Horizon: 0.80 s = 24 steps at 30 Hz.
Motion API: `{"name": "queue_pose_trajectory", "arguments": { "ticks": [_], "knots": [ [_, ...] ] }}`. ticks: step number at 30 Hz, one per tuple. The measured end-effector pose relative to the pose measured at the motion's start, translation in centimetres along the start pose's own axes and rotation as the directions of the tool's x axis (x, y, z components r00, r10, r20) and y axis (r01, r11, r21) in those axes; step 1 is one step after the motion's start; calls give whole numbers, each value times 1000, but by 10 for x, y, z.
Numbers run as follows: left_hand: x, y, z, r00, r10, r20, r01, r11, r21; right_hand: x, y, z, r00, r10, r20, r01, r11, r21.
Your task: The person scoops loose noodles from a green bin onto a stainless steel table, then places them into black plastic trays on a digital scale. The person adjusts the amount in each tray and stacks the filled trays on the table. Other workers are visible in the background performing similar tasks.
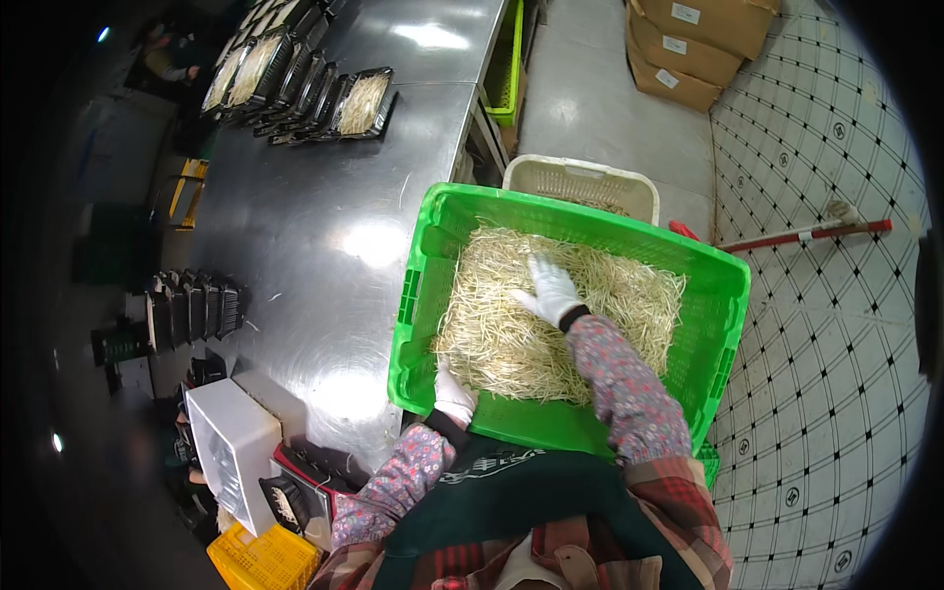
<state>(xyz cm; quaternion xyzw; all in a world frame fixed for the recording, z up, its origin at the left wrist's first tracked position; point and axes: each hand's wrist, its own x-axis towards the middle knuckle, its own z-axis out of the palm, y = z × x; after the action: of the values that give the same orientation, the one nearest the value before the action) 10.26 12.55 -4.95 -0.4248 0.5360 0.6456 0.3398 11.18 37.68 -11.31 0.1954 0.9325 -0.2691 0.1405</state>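
Observation:
A large green plastic crate (704, 258) stands before me, holding a thick mat of pale bean sprouts (501, 310). My right hand (553, 291), in a white glove, lies on the sprouts near their middle, its palm down and thumb spread from the fingers. Inside the crate's near left corner, my left hand (453, 397) is gloved too. Its fingers point away from me along the left edge of the sprouts, and its fingertips are partly hidden there. Neither hand shows anything lifted in it.
A steel table (310, 206) runs along the left, bearing black trays of sprouts (363, 103) and stacked black trays (195, 310). Beyond the crate stands a white basket (582, 173). A white box (236, 442) and yellow crate (265, 557) sit lower left. A red-handled pole (833, 232) lies right.

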Motion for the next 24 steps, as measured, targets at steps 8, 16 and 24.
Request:
{"name": "queue_pose_trajectory", "arguments": {
  "ticks": [8, 16, 24],
  "knots": [
    [192, -57, -80, 938, 208, 277, -108, 935, -338, 5, -30, 61, 999, -42, -20, 41, 999, -35],
    [211, -59, -60, 984, 156, -87, 171, -965, 199, 44, -25, 57, 993, -37, -111, 38, 999, -1],
    [182, -68, -46, 981, 194, 27, 182, -954, 240, 20, -26, 51, 987, -119, -107, 127, 989, 71]
  ]
}}
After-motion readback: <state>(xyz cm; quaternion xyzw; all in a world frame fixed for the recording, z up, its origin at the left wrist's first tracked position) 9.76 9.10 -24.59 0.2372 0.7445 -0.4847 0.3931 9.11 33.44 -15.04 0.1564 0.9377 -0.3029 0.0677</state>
